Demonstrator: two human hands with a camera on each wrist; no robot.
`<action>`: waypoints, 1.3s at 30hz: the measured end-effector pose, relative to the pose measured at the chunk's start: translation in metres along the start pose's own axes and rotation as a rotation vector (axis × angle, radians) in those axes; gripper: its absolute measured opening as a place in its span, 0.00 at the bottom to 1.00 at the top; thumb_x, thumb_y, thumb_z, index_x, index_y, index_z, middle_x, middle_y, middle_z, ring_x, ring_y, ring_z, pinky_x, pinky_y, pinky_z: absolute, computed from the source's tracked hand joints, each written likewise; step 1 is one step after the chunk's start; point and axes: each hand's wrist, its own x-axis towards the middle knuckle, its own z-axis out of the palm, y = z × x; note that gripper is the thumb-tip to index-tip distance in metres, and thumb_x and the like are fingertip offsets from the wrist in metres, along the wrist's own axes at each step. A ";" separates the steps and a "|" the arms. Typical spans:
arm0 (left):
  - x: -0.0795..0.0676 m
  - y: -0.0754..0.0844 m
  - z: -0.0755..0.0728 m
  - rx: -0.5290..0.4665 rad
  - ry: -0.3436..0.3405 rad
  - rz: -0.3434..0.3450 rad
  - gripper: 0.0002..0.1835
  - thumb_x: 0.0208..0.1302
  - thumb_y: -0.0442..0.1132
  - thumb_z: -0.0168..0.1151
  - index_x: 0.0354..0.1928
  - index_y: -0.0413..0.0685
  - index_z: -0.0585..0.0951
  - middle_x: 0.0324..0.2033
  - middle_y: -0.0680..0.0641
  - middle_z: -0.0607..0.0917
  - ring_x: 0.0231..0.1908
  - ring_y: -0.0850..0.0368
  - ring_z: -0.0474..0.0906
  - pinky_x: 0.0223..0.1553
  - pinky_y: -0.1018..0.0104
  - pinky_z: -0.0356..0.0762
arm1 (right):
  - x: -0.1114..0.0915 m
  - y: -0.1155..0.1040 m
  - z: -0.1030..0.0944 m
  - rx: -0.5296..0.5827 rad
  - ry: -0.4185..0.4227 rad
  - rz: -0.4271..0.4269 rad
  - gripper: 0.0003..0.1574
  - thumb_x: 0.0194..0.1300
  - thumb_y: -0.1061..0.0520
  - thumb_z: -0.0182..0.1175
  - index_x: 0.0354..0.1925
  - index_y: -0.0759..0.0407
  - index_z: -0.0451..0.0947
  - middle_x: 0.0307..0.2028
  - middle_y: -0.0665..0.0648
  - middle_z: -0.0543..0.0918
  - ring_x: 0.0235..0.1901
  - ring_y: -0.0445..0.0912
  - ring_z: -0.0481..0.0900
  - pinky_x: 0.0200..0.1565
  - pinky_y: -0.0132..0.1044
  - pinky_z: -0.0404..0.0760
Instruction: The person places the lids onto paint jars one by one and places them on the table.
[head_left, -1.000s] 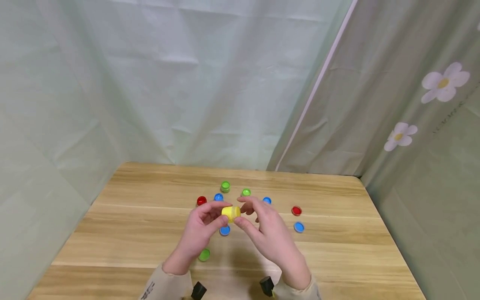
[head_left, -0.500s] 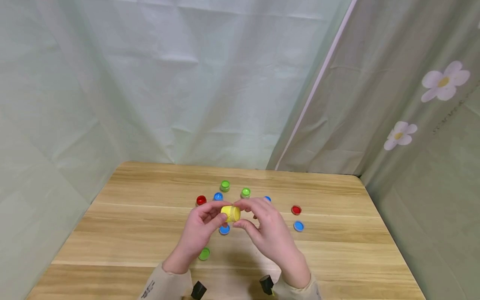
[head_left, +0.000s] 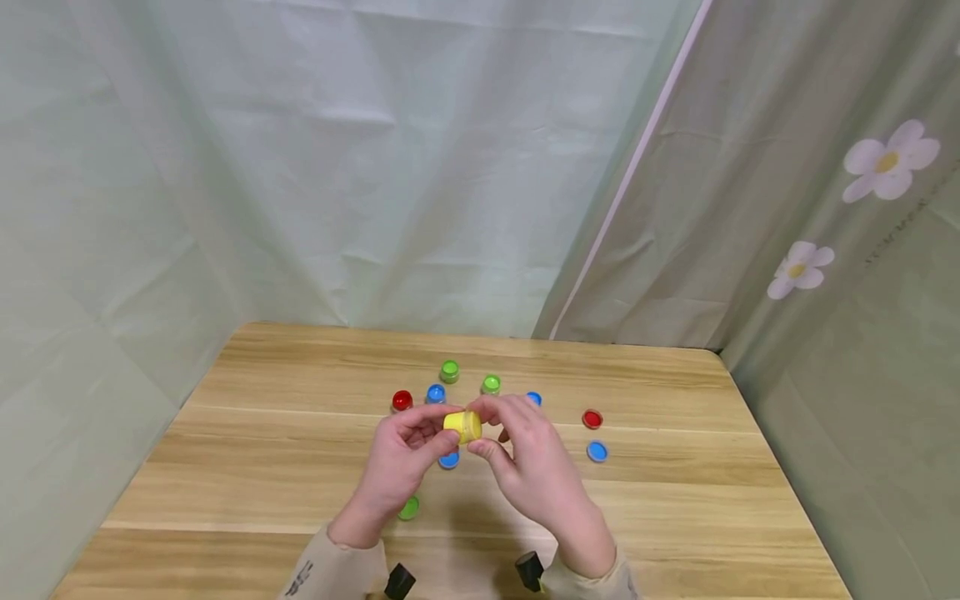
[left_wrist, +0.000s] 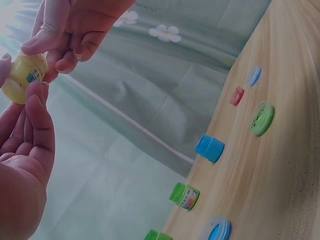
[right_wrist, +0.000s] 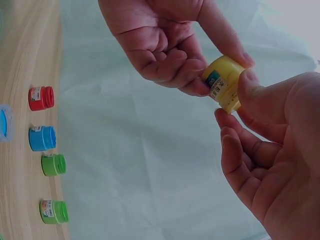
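Note:
Both hands hold a small yellow paint jar (head_left: 460,427) up above the table, lying tipped on its side. My left hand (head_left: 393,462) grips its left end between thumb and fingers. At the other end, the thumb and fingertips of my right hand (head_left: 536,471) pinch the rim. A printed label shows on the jar's side in the right wrist view. Beyond the hands stand a red jar (head_left: 402,401), a blue jar (head_left: 436,393) and two green jars, one farther back (right_wrist: 54,212) and one nearer (right_wrist: 53,164). Another blue jar (left_wrist: 210,148) is partly hidden by my right hand in the head view.
Loose lids lie on the wooden table (head_left: 247,467): a red lid (head_left: 592,419) and a blue lid (head_left: 597,452) at right, another blue lid (head_left: 448,460) below the held jar, and a green lid (head_left: 408,507) near my left wrist. A pale curtain (head_left: 420,183) hangs behind.
My right index finger, raised off the yellow jar a second ago, has come down onto its right end. The left hand keeps its grip, and the jar stays in nearly the same place.

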 end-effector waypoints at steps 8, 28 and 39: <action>0.000 0.000 0.001 0.016 0.005 0.037 0.15 0.71 0.27 0.69 0.56 0.26 0.83 0.44 0.51 0.88 0.40 0.60 0.84 0.43 0.70 0.86 | 0.000 0.000 0.000 -0.007 -0.011 0.011 0.23 0.67 0.55 0.74 0.58 0.56 0.82 0.49 0.49 0.85 0.49 0.45 0.80 0.43 0.39 0.86; 0.002 0.005 -0.007 -0.015 0.031 0.036 0.19 0.66 0.21 0.70 0.58 0.34 0.82 0.48 0.50 0.89 0.45 0.58 0.85 0.49 0.67 0.86 | 0.000 0.005 -0.004 0.017 0.109 0.002 0.26 0.69 0.56 0.74 0.64 0.52 0.82 0.49 0.47 0.89 0.51 0.45 0.82 0.41 0.40 0.82; 0.010 0.016 -0.033 0.005 0.203 -0.014 0.27 0.64 0.16 0.68 0.65 0.26 0.77 0.51 0.48 0.90 0.47 0.56 0.90 0.50 0.61 0.86 | -0.002 0.021 -0.025 0.042 0.244 -0.009 0.19 0.71 0.64 0.69 0.59 0.53 0.85 0.44 0.48 0.90 0.44 0.46 0.84 0.40 0.41 0.83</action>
